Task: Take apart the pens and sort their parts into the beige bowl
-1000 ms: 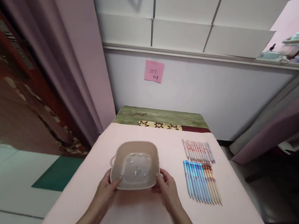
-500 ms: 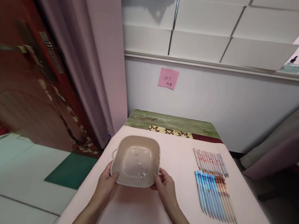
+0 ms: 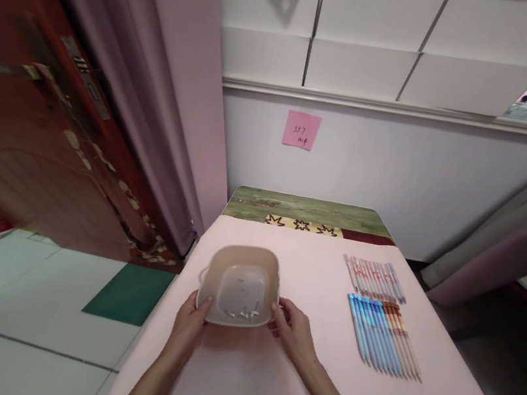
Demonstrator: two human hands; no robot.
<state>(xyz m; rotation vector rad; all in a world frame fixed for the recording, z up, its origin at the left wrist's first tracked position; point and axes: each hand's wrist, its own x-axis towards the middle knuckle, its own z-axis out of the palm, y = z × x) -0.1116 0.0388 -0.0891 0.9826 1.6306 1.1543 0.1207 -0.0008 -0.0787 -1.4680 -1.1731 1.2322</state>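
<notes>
A beige plastic basin with rounded corners is held between my two hands, its inside facing me. My left hand grips its near left corner, thumb over the rim. On the near right corner, my right hand holds it the same way. Several small whitish bits, too small to name, lie along the near side of the basin's floor. To the right on the table are a row of blue and brown pens and, behind it, a row of pale pinkish pens.
The table has a pale pink cover, with a green patterned strip at its far end. A pink note is stuck to the wall behind. On the left stand a reddish-brown door and a purple curtain.
The small bits have slid from scattered spots to the near side of the basin. The basin is tilted more toward me. Both hands keep their grip, and the view has dipped slightly.
</notes>
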